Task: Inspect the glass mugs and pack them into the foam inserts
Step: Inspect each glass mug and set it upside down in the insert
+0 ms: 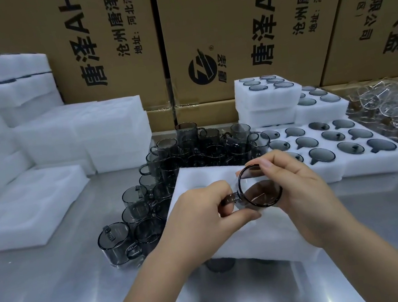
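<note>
Mug (259,188), round smoked glass, over soft white foam (196,179)

Left hand (201,209): fingers curled, thumb and forefinger pinching the handle of the mug (263,194).
Right hand (302,187): back towards the camera, curled round the mug's right side, a fingertip on top of the rim.
Left arm (145,284): bare, enters from the bottom edge, angled right.
Right arm (387,260): bare, enters from the lower right, angled left.
Spacing: hands near each other, not touching.
</note>
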